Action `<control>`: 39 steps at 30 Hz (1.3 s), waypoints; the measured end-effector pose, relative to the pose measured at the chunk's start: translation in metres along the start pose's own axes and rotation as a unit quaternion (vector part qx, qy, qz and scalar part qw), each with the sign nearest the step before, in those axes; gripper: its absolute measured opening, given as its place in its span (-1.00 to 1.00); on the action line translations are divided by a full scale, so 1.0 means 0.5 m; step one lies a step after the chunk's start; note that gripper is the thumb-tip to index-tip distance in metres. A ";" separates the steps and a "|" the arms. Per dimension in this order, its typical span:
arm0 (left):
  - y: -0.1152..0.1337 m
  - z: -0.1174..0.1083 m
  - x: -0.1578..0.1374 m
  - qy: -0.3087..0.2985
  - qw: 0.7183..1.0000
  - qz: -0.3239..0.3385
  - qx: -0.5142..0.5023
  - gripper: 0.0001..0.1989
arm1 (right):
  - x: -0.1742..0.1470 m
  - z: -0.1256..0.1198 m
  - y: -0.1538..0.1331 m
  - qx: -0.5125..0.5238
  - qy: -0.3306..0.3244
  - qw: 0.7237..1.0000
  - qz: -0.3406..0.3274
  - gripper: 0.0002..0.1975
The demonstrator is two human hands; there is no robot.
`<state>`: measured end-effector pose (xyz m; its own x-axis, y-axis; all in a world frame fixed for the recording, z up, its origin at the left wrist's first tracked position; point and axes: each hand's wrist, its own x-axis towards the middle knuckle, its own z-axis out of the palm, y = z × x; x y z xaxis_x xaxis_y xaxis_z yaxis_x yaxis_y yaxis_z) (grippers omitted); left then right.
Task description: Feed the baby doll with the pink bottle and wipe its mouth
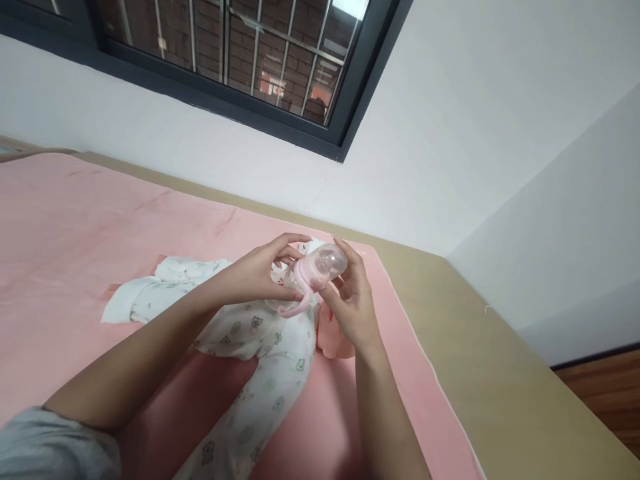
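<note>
A baby bottle [306,275] with a pink handled collar and a clear dome cap is held between both hands, tilted with its cap toward the upper right. My left hand [273,270] wraps the bottle's body near the pink handle. Around the clear cap, the fingers and thumb of my right hand [353,290] are closed. Below the bottle lies a baby doll [336,333] in white printed clothes [270,333], its head partly hidden by my right hand. One sleeve stretches toward the bottom, and the legs point left.
A pink blanket [60,220] lies under the doll on a pale wooden surface [440,320]. Behind stands a white wall [400,180] with a dark-framed, barred window [345,143]. Brown wood [605,380] shows at the right edge.
</note>
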<state>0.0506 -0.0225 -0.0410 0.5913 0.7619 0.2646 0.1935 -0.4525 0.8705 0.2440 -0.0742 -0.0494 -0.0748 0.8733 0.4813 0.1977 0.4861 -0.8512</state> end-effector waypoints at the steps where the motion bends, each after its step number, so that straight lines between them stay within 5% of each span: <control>1: -0.005 -0.001 0.002 0.000 1.000 0.007 -0.012 -0.21 | 0.000 -0.002 0.000 0.005 -0.012 1.000 0.006 -0.37; 5: -0.013 -0.006 0.006 0.019 0.999 0.007 -0.047 -0.13 | 0.000 -0.017 0.002 0.033 -0.089 0.995 0.011 -0.29; 9: -0.003 -0.003 0.004 0.042 0.996 -0.023 -0.077 -0.06 | -0.005 -0.020 0.007 0.045 -0.133 0.990 0.023 0.05; 18: 0.014 0.025 -0.003 0.092 0.988 -0.019 -0.122 -0.05 | -0.010 0.028 0.009 0.067 -0.027 0.997 0.024 0.36; 29: -0.004 0.018 0.001 0.014 0.992 -0.025 -0.121 -0.08 | 0.013 0.009 0.043 0.061 0.031 0.998 0.001 0.20; 34: 0.013 0.030 -0.013 -0.032 0.998 0.003 -0.061 -0.29 | 0.051 -0.073 0.071 0.019 0.143 0.988 -0.045 0.20; 39: 0.038 0.080 -0.035 -0.172 0.982 0.032 0.066 -0.55 | 0.064 -0.178 0.169 -0.085 0.318 0.944 -0.032 0.08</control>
<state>0.0749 -0.0630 -0.0456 0.8306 0.5385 0.1420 0.2338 -0.5687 0.7886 0.3451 -0.0078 -0.0873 0.4989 0.6214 0.6041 0.3705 0.4773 -0.7968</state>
